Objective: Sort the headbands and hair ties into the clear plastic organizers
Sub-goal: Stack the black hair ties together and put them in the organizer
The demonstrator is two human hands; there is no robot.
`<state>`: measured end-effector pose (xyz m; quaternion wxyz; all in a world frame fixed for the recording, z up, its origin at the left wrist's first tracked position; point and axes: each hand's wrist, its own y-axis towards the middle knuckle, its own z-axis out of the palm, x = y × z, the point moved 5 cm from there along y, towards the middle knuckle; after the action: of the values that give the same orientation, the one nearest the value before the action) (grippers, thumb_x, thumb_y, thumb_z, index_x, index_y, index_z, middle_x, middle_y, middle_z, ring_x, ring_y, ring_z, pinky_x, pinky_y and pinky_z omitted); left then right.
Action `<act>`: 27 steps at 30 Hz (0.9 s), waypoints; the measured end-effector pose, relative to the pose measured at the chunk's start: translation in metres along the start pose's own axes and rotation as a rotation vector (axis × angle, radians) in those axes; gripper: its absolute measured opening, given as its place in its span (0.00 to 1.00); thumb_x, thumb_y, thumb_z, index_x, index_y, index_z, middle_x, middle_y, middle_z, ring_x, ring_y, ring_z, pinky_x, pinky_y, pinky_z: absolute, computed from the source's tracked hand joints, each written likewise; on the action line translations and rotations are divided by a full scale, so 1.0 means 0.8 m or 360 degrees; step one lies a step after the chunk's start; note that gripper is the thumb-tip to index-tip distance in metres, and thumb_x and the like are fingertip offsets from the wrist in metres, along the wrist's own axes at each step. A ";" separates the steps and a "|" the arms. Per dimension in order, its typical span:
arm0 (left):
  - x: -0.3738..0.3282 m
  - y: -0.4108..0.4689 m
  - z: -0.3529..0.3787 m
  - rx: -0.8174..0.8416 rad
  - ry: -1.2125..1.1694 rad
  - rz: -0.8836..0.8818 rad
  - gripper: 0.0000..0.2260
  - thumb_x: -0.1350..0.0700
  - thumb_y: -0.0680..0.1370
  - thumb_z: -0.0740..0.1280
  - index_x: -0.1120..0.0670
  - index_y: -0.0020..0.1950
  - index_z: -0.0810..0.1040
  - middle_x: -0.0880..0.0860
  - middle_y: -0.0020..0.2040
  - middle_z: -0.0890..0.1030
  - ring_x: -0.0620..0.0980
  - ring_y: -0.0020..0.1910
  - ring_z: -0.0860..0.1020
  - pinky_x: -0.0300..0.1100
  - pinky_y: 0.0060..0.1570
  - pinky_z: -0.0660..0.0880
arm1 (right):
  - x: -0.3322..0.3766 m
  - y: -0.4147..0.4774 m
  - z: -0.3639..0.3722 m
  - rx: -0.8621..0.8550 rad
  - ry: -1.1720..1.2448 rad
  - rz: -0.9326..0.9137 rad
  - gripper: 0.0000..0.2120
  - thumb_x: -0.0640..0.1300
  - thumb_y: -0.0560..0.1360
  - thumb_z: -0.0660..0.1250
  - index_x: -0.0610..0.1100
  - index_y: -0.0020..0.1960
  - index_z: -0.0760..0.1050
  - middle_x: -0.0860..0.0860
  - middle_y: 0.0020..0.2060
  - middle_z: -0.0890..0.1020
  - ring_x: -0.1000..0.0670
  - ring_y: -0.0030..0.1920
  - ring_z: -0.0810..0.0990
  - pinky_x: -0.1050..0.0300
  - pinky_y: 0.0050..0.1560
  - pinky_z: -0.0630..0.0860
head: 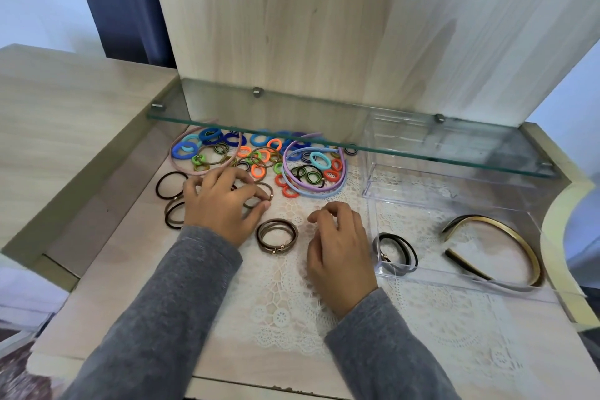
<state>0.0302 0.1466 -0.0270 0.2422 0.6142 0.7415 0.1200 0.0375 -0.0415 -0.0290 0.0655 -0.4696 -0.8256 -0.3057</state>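
1. Brown hair tie [267, 187] is pinched between my left hand's [224, 201] thumb and forefinger, below the coloured pile [259, 156].
2. My right hand [337, 247] is loosely curled, holding nothing, beside the clear organizer [438, 276], which holds black ties [397, 248] and a gold headband [496, 237].

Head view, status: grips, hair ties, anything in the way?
Left grip pinches a brown hair tie; right grip loose, empty. Clear organizer holds black ties and gold headbands. Glass shelf overhangs the coloured pile.
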 end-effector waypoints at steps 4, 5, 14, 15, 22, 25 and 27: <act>-0.006 -0.005 -0.004 -0.0003 0.0118 -0.0014 0.04 0.49 0.69 0.74 0.47 0.42 0.82 0.48 0.48 0.80 0.55 0.52 0.76 0.54 0.52 0.64 | -0.002 0.000 0.001 0.0030 -0.0017 0.0028 0.16 0.44 0.70 0.51 0.43 0.51 0.74 0.47 0.51 0.73 0.47 0.50 0.72 0.52 0.47 0.73; -0.007 -0.005 -0.004 0.0002 0.0139 -0.0028 0.04 0.50 0.69 0.74 0.47 0.42 0.82 0.48 0.48 0.80 0.55 0.50 0.77 0.54 0.51 0.64 | -0.002 0.000 0.001 0.0034 -0.0019 0.0033 0.17 0.45 0.70 0.51 0.43 0.50 0.74 0.47 0.51 0.73 0.47 0.50 0.72 0.52 0.47 0.73; 0.001 -0.021 -0.014 -0.0109 -0.0152 -0.0185 0.01 0.53 0.74 0.68 0.47 0.44 0.78 0.47 0.48 0.77 0.52 0.51 0.74 0.51 0.53 0.64 | -0.003 -0.002 0.002 0.0027 0.0034 0.0024 0.16 0.46 0.71 0.52 0.43 0.50 0.74 0.47 0.51 0.73 0.47 0.50 0.71 0.52 0.48 0.74; 0.001 -0.025 -0.017 -0.0152 -0.0252 -0.0127 0.02 0.52 0.74 0.66 0.47 0.43 0.78 0.46 0.48 0.77 0.51 0.51 0.73 0.51 0.52 0.64 | -0.003 -0.002 0.002 0.0025 0.0037 0.0021 0.16 0.46 0.71 0.52 0.43 0.50 0.74 0.47 0.51 0.72 0.47 0.50 0.71 0.51 0.48 0.74; -0.020 -0.047 -0.034 -0.0219 -0.0356 0.0355 0.07 0.50 0.74 0.64 0.47 0.41 0.81 0.47 0.47 0.77 0.51 0.50 0.75 0.43 0.51 0.59 | -0.003 -0.004 0.001 0.0008 0.0030 0.0001 0.15 0.46 0.71 0.53 0.43 0.50 0.74 0.46 0.51 0.72 0.47 0.50 0.71 0.53 0.48 0.72; -0.019 -0.049 -0.034 -0.0176 -0.0317 0.0341 0.07 0.49 0.73 0.63 0.46 0.41 0.81 0.46 0.48 0.77 0.51 0.51 0.75 0.42 0.52 0.58 | -0.004 -0.004 0.002 0.0017 0.0034 -0.0006 0.15 0.46 0.71 0.54 0.43 0.50 0.74 0.46 0.51 0.72 0.47 0.51 0.71 0.53 0.48 0.72; -0.020 -0.052 -0.032 -0.0150 -0.0299 0.0356 0.07 0.49 0.73 0.63 0.46 0.41 0.81 0.46 0.48 0.77 0.51 0.52 0.74 0.43 0.53 0.59 | -0.005 -0.005 0.003 0.0017 0.0039 -0.0010 0.14 0.46 0.71 0.54 0.43 0.50 0.74 0.46 0.51 0.72 0.47 0.50 0.71 0.52 0.48 0.73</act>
<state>-0.0160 0.1254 -0.0215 0.3241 0.6894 0.6360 0.1230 0.0368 -0.0441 -0.0343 0.0773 -0.4629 -0.8279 -0.3072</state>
